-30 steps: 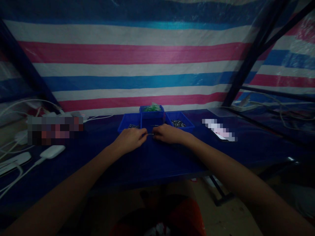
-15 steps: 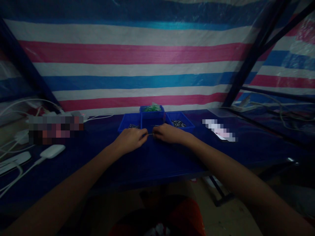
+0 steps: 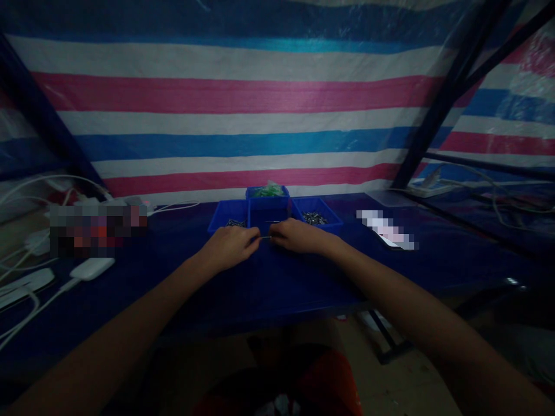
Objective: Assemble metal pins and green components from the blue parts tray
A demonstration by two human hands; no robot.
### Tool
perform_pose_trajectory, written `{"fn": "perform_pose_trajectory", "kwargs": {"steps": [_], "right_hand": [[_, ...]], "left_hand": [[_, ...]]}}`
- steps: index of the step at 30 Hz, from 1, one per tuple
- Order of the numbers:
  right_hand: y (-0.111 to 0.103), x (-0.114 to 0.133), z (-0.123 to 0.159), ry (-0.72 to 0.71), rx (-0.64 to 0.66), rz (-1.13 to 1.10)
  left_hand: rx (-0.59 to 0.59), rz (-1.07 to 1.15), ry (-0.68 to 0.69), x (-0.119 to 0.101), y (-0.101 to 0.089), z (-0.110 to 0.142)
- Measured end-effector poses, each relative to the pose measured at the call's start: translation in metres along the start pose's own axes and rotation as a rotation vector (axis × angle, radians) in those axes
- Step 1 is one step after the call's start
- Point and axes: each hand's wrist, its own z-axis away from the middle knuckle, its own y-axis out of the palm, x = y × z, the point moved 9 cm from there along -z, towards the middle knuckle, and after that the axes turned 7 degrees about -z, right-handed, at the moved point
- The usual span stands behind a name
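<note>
My left hand (image 3: pixel 232 245) and my right hand (image 3: pixel 295 236) face each other over the blue table, fingers closed in a pinch. A thin, pale metallic rod (image 3: pixel 265 237) spans the small gap between them, one end in each hand; its exact kind is too small to make out. Just behind my left hand stands a blue bin (image 3: pixel 226 211) with small metal parts (image 3: pixel 236 223). Beyond my right hand, another blue bin (image 3: pixel 326 209) holds small shiny metal parts (image 3: pixel 314 218). Between these, a middle blue bin (image 3: pixel 269 211) has a thin light piece in it.
A rear blue bin (image 3: pixel 249 193) contains green plastic-looking items (image 3: pixel 269 189). To the right lies a phone (image 3: pixel 390 232), its screen blurred out. White cables and a white charger (image 3: pixel 92 268) crowd the left side of the table (image 3: pixel 277 289). A striped sheet (image 3: pixel 260 92) hangs behind.
Both hands keep almost the same place and grip on the thin rod. Nothing has been picked up or let go.
</note>
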Motion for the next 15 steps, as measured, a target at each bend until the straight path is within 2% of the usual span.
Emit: {"fn": "perform_pose_trajectory", "kwargs": {"steps": [15], "right_hand": [[-0.004,0.000,0.000,0.007,-0.036,-0.004]], "left_hand": [[0.068,0.012,0.015,-0.001,0.012,0.000]]}}
